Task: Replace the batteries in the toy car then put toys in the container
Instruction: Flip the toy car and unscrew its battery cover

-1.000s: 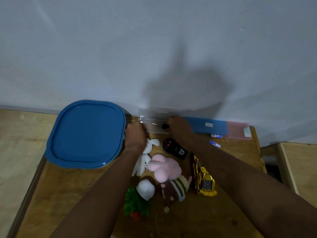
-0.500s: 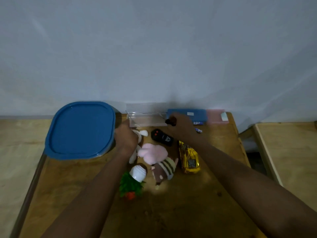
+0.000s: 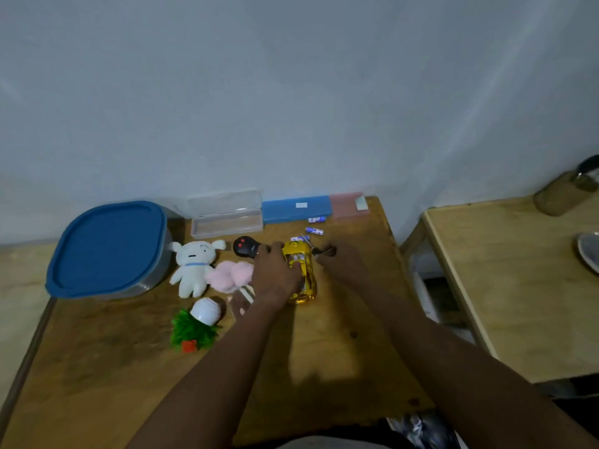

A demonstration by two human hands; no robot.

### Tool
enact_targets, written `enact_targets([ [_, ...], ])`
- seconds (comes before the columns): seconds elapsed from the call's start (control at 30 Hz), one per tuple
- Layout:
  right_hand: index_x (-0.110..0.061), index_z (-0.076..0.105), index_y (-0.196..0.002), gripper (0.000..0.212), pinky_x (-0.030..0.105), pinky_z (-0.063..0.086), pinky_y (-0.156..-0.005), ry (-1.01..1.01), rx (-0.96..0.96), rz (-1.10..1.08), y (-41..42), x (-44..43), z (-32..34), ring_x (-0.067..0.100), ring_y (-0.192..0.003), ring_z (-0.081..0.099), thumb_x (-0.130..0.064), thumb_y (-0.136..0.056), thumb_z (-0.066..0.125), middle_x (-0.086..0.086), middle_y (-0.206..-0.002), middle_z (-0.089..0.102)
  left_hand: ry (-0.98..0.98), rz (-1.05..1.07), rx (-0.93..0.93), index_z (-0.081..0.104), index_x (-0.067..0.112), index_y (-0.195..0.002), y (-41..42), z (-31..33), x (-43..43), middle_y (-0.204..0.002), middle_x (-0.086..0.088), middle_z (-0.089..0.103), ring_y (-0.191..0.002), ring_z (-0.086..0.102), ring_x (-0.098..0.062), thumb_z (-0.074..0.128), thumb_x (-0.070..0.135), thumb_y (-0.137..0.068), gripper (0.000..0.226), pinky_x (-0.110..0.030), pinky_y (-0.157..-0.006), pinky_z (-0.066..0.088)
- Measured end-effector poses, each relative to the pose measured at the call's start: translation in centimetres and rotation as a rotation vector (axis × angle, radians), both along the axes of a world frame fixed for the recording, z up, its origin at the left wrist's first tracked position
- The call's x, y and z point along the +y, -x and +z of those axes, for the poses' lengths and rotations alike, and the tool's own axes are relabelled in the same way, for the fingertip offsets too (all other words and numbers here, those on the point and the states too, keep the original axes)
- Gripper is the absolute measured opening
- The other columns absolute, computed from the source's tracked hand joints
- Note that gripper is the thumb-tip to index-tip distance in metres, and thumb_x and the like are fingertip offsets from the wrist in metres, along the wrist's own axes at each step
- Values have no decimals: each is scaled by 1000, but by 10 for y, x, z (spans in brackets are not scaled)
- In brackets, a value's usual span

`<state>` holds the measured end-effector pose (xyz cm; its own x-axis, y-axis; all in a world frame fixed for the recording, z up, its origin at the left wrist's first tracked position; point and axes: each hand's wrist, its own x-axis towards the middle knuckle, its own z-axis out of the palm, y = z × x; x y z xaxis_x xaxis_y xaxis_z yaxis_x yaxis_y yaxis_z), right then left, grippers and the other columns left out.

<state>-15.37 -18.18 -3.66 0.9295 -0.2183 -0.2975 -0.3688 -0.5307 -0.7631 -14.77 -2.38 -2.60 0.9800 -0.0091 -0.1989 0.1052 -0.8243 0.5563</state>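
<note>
A yellow toy car (image 3: 303, 273) lies on the wooden table (image 3: 324, 358), and my left hand (image 3: 275, 277) grips it from the left side. Right of the car, my right hand (image 3: 343, 264) holds a small dark-handled screwdriver (image 3: 316, 249) whose thin tip points toward the car's far end. Three small batteries (image 3: 314, 230) lie just beyond the car. The grey container with its blue lid (image 3: 107, 247) stands at the far left. A white plush dog (image 3: 194, 265), a pink plush (image 3: 230, 275) and a black remote (image 3: 246, 246) lie left of the car.
An open clear plastic case (image 3: 227, 217), a blue box (image 3: 296, 208) and a pink box (image 3: 348, 204) line the wall. A green plant toy with a white pot (image 3: 196, 328) lies near the plushes. A second table (image 3: 518, 286) with a jar (image 3: 565, 192) stands to the right.
Both hands drew back from the clear case at the wall. My right hand carried the screwdriver toward the car, and my left hand moved right and took hold of the yellow car.
</note>
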Motion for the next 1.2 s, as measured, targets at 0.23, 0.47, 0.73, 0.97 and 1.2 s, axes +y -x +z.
enact_targets([
  [0.23,-13,65,-92,6,36,51,-73,41,89,47,18,-36,-8,19,-83,61,-17,-88,68,2,-89,63,-174,19,162,21,19,-150,5,-14,-41,-144,-20,37,-126,48,-42,77,54,-74,100,-52,-98,49],
  [0.47,-15,66,-89,10,42,52,-81,-111,144,124,14,-54,1,21,-86,63,-17,-93,58,5,-87,67,-22,128,156,22,17,-154,7,-3,-40,-134,-17,59,-120,58,-36,81,30,-75,100,-43,-93,50],
  [0.73,-27,74,-87,13,26,43,-54,-209,122,343,-24,-31,45,13,-69,59,-31,-91,63,-6,-82,74,958,485,440,58,5,-128,11,44,33,-103,-17,68,-94,64,-35,67,31,-73,61,-47,-85,55],
  [0.97,-25,80,-92,10,29,43,-60,-342,-55,490,-44,16,104,11,-60,53,-23,-84,75,6,-83,75,1453,516,399,68,5,-110,23,72,63,-88,-18,71,-74,70,-37,50,35,-91,40,-52,-64,58],
  [1.2,-26,80,-80,8,22,53,-72,-164,-272,504,-40,36,139,1,-77,68,-32,-83,76,-17,-72,73,1443,406,261,56,-6,-132,21,78,70,-114,-27,61,-88,65,-37,50,38,-90,61,-44,-81,54],
])
